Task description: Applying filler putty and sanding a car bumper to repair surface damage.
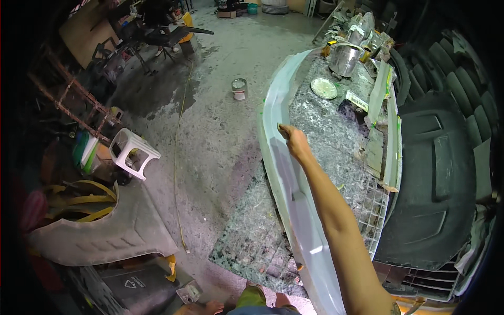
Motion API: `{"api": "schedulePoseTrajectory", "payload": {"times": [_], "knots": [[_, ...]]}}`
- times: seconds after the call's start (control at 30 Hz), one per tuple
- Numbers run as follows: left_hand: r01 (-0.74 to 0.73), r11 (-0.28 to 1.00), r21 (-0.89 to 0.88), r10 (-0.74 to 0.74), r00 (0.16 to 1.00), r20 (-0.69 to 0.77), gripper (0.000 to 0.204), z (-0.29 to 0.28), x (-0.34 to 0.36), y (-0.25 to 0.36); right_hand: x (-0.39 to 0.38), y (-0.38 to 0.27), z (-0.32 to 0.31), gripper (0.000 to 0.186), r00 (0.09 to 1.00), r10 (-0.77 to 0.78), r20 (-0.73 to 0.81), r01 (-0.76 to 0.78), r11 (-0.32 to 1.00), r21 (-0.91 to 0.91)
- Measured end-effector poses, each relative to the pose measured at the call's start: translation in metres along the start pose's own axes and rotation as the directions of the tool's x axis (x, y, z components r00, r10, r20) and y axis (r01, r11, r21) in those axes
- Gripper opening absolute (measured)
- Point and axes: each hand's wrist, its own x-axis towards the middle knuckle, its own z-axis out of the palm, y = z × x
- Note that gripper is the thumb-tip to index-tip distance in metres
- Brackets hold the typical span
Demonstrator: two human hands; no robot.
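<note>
A long pale blue moulded panel [302,215] lies along the left side of the workbench, curving away from me. My right hand [291,139] is on its upper half, fingers curled closed; whatever they may hold is hidden. My left hand [212,307] shows only partly at the lower edge, low beside my legs, its fingers loosely apart with nothing seen in them. The speckled workbench [341,157] also carries a round white lid [323,88], a metal can [345,60] and long narrow strips [388,142] on its right.
A dark bonnet panel [425,178] and stacked parts stand at right. At left are a grey fender [105,241], a white stool [136,152] and a rusty frame [68,100]. A paint tin [239,89] and hose [181,210] lie on the floor [215,142]. A person [157,18] works behind.
</note>
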Motion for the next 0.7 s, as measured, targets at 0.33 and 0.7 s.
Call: {"api": "schedulePoseTrajectory", "payload": {"times": [0.33,0.7], "knots": [[-0.043,0.998,-0.037,0.047,0.991,0.124,0.028,-0.012,0.034,0.006,-0.087,0.039,0.024,0.051,0.885,-0.307,0.350,0.387,0.903,-0.186],[-0.209,0.973,0.097,0.196,0.972,0.129,0.025,0.071,-0.008,-0.010,-0.393,0.013,-0.091,0.056,0.826,-0.281,0.488,0.334,0.942,-0.023]]}}
